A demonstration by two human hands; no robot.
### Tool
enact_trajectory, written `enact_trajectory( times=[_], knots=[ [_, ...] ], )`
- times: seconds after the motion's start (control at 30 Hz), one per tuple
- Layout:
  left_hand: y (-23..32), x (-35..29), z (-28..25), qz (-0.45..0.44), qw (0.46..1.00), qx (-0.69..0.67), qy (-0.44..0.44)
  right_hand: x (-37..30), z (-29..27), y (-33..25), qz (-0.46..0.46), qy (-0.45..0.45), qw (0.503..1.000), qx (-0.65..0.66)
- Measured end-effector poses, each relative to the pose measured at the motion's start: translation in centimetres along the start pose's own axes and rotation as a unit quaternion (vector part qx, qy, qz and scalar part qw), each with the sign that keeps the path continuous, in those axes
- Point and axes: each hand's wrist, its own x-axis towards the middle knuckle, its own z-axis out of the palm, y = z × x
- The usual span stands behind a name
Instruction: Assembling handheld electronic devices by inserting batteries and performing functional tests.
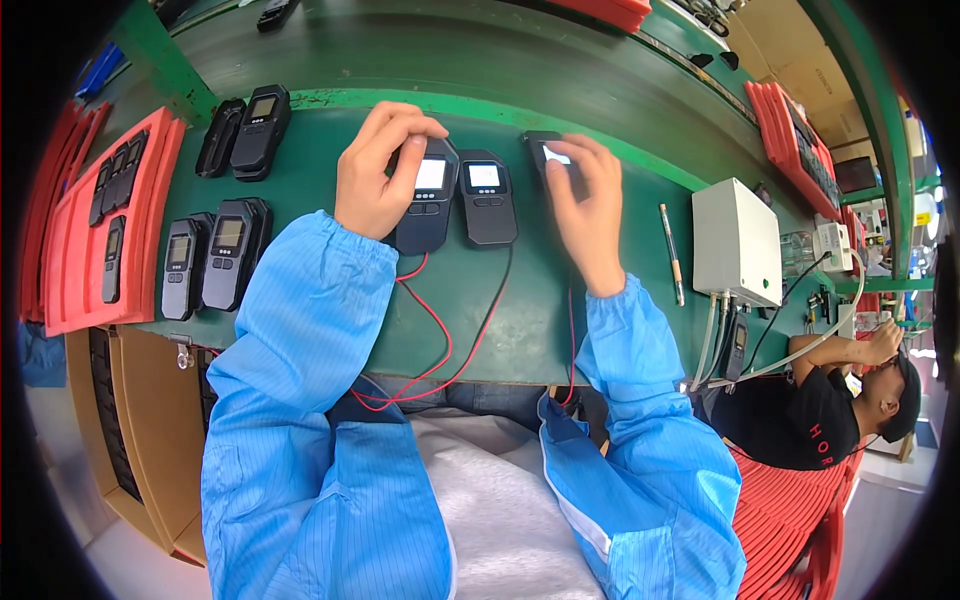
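Three dark handheld meters with lit screens lie in a row on the green bench. My left hand (380, 172) is closed at the top of the left meter (424, 222), thumb and forefinger by its upper edge. The middle meter (488, 212) lies untouched beside it. Further right, my right hand (588, 195) has thumb and fingers around the third meter (541, 146), tilted and partly covered by the hand. Thin red leads (447, 340) run from the meters toward the bench's near edge.
More dark meters (228, 250) stand in groups at the left, beside a red tray (75, 270) holding several. A pen-like stick (671, 255) and a white box (735, 240) with tubes are on the right. A person in black (790, 420) sits at the far right.
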Motion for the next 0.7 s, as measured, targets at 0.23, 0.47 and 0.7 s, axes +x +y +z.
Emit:
enact_trajectory(
  times=[0.23, 0.47, 0.7],
  knots=[
    [-0.6, 0.1, 0.1, -0.122, 0.991, 0.037, -0.051, 0.0, -0.1, 1.6, 0.06, 0.005, 0.998, 0.001],
    [-1.7, -0.2, 0.4, -0.185, 0.975, 0.056, -0.106, -0.3, 0.2, 1.3, 0.086, -0.039, 0.995, -0.012],
    [-2.2, -0.2, 0.4, -0.189, 0.973, 0.069, -0.113, -0.7, 0.6, 2.1, 0.056, -0.067, 0.996, -0.028]
  ],
)
